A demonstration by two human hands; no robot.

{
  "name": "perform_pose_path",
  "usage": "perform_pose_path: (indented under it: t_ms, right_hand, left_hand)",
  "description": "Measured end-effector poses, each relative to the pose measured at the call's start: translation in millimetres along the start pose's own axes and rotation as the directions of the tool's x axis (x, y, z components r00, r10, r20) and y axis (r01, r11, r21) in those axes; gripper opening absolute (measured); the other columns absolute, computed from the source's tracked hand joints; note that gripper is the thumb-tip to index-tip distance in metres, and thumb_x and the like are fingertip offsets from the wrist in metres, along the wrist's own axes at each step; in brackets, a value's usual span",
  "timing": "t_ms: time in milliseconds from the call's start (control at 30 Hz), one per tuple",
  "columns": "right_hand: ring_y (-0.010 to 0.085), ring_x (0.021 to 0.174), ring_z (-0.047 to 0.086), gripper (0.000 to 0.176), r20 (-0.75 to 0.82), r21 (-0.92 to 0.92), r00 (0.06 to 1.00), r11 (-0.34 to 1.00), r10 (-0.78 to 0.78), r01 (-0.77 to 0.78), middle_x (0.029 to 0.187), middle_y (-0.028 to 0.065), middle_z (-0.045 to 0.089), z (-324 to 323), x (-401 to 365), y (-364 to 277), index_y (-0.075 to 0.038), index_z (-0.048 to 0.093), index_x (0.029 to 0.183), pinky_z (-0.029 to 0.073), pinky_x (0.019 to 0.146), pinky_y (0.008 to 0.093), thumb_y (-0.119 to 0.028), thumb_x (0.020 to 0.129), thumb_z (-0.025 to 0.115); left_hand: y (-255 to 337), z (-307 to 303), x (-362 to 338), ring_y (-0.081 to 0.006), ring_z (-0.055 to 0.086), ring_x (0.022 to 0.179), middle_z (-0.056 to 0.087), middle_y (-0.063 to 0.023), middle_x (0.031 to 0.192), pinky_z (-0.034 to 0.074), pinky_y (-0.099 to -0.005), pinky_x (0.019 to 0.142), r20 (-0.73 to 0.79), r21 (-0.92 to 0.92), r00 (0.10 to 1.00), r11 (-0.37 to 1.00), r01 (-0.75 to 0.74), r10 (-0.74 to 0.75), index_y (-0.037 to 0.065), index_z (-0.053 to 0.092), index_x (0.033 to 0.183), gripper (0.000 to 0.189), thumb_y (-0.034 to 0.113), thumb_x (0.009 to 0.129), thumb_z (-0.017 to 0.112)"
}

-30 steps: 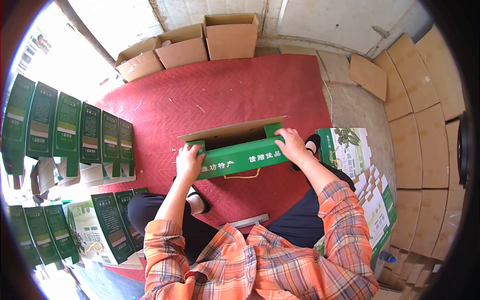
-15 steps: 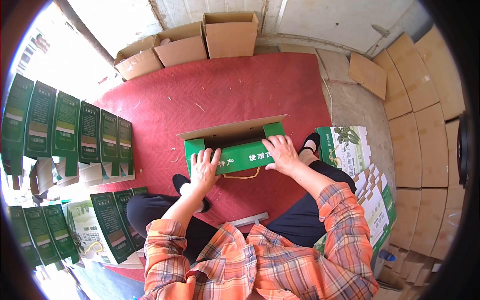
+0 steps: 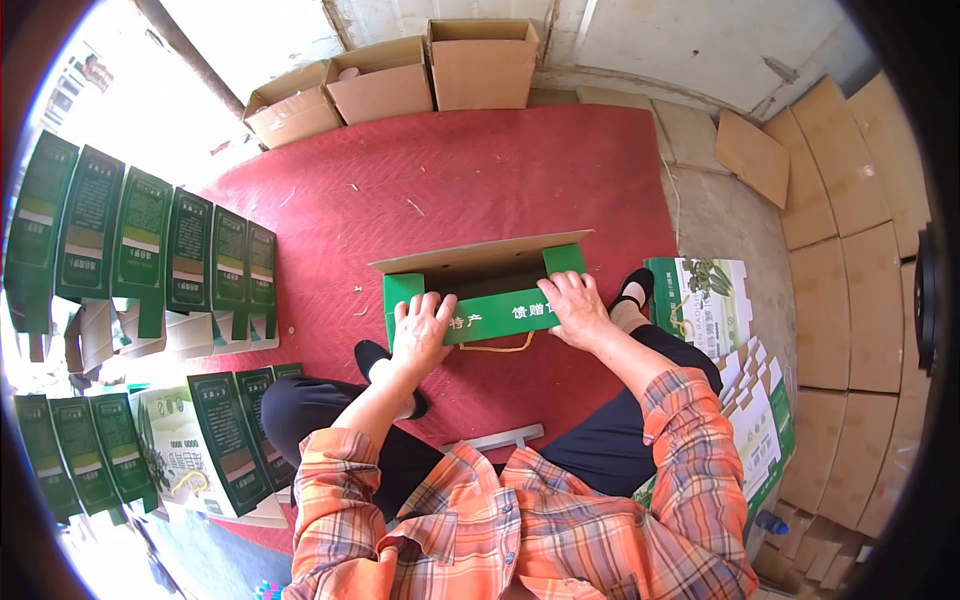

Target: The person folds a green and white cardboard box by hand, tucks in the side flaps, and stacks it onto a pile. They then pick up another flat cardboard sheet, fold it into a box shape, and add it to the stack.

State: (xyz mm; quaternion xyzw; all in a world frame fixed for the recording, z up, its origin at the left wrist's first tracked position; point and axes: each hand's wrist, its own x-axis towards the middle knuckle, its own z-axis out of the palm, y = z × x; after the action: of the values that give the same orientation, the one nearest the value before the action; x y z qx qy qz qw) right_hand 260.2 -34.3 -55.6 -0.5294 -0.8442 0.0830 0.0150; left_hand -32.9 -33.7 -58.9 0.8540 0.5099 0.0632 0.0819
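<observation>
In front of me stands a green cardboard gift box (image 3: 487, 308) with white Chinese lettering, its top open toward me. Its brown far flap sticks up, and green side flaps show at both ends. My left hand (image 3: 422, 335) grips the left part of the near panel, fingers bent over its upper edge. At the right part of that panel, my right hand (image 3: 578, 308) holds on the same way. A yellow cord handle (image 3: 497, 345) hangs from the near side between my hands. The inside is dark, and its contents cannot be made out.
Green cartons (image 3: 140, 250) stand in rows at my left. Flat printed cartons (image 3: 705, 300) lie at my right. Open brown boxes (image 3: 482, 75) line the far edge of the red mat (image 3: 480, 175). Stacked brown cartons (image 3: 845, 310) form a wall on the right.
The view has shifted slightly, so the box and surroundings sit a little further right. My fingers curl more over the near panel's edge. Both hands stay on the box.
</observation>
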Motion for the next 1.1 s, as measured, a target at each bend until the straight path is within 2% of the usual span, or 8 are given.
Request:
perform_pose_path:
  t_ms: [200, 467, 533, 567, 633, 733, 967, 1100]
  right_hand:
    - [0.0265, 0.116, 0.046, 0.076, 0.000, 0.010, 1.000, 1.000, 0.006, -0.006, 0.118, 0.0093, 0.051, -2, 2, -1, -0.009, 0.048, 0.128, 0.035, 0.099, 0.0428, -0.020, 0.062, 0.084]
    - [0.0262, 0.117, 0.046, 0.083, 0.020, 0.004, 1.000, 1.000, 0.015, -0.015, 0.119, 0.0094, 0.051, -2, 2, -1, -0.007, 0.044, 0.134, 0.035, 0.100, 0.0422, -0.020, 0.062, 0.083]
    - [0.0296, 0.129, 0.038, 0.093, 0.093, 0.067, 0.996, 0.998, 0.016, -0.022, 0.136, 0.0134, 0.043, -1, 2, 0, -0.008, 0.035, 0.143, 0.031, 0.107, 0.0447, -0.019, 0.063, 0.083]
    - [0.0296, 0.129, 0.038, 0.093, 0.093, 0.066, 0.995, 0.997, 0.022, -0.028, 0.136, 0.0134, 0.043, 3, 0, 2, -0.008, 0.035, 0.143, 0.031, 0.107, 0.0447, -0.019, 0.063, 0.083]
    - [0.0301, 0.141, 0.025, 0.100, 0.061, 0.020, 0.998, 1.000, -0.004, 0.003, 0.151, 0.0140, 0.028, 12, -2, 4, -0.008, 0.024, 0.149, 0.022, 0.115, 0.0460, -0.017, 0.066, 0.080]
    - [0.0296, 0.146, 0.015, 0.104, 0.152, -0.007, 0.988, 1.000, 0.022, -0.021, 0.158, 0.0132, 0.016, 17, 2, 5, -0.009, 0.017, 0.151, 0.016, 0.118, 0.0468, -0.017, 0.068, 0.079]
    - [0.0289, 0.146, 0.017, 0.100, 0.135, -0.059, 0.991, 0.998, -0.003, 0.011, 0.156, 0.0133, 0.021, 13, 3, 3, -0.010, 0.019, 0.151, 0.019, 0.117, 0.0483, -0.017, 0.070, 0.079]
    - [0.0293, 0.146, 0.015, 0.104, 0.203, 0.009, 0.976, 0.997, 0.077, -0.081, 0.157, 0.0130, 0.020, -6, 11, -4, -0.011, 0.020, 0.151, 0.017, 0.117, 0.0509, -0.027, 0.068, 0.081]
  left_hand:
    - [2, -4, -2, -0.0289, 0.049, 0.112, 0.051, -0.0110, 0.118, 0.036, -0.0468, 0.094, 0.012, -0.003, 1.000, 1.000, 0.027, -0.027, 0.014, 0.047, 0.131, 0.084, 0.019, 0.057, 0.086]
    - [-11, 0, 2, -0.0306, 0.047, 0.117, 0.051, -0.0120, 0.121, 0.035, -0.0454, 0.100, 0.059, -0.172, 0.998, 0.985, 0.011, -0.001, 0.013, 0.044, 0.139, 0.091, 0.022, 0.058, 0.085]
    - [-9, 0, 2, -0.0303, 0.047, 0.117, 0.051, -0.0118, 0.122, 0.034, -0.0456, 0.101, 0.049, -0.160, 0.999, 0.987, -0.005, 0.013, 0.013, 0.043, 0.140, 0.093, 0.023, 0.058, 0.085]
    - [-8, 0, 2, -0.0300, 0.046, 0.118, 0.050, -0.0116, 0.123, 0.033, -0.0457, 0.102, 0.038, -0.143, 0.999, 0.990, -0.013, 0.019, 0.013, 0.042, 0.141, 0.095, 0.024, 0.058, 0.085]
    - [-9, 2, 3, -0.0298, 0.046, 0.118, 0.050, -0.0115, 0.124, 0.032, -0.0458, 0.103, 0.035, -0.132, 0.998, 0.990, -0.046, 0.051, 0.013, 0.041, 0.142, 0.095, 0.024, 0.058, 0.085]
    - [-8, 3, 2, -0.0294, 0.046, 0.119, 0.049, -0.0114, 0.126, 0.031, -0.0457, 0.104, 0.036, -0.105, 0.995, 0.991, -0.088, 0.092, 0.012, 0.039, 0.143, 0.097, 0.025, 0.059, 0.085]
    - [-1, 4, 10, -0.0303, 0.049, 0.115, 0.052, -0.0124, 0.120, 0.036, -0.0430, 0.099, 0.056, -0.091, 0.992, 0.990, -0.107, 0.113, 0.009, 0.038, 0.142, 0.095, 0.022, 0.060, 0.084]
    - [-6, 13, 13, -0.0324, 0.051, 0.112, 0.055, -0.0140, 0.113, 0.038, -0.0436, 0.096, 0.047, -0.141, 0.995, 0.987, -0.077, 0.084, 0.008, 0.042, 0.137, 0.088, 0.015, 0.059, 0.083]
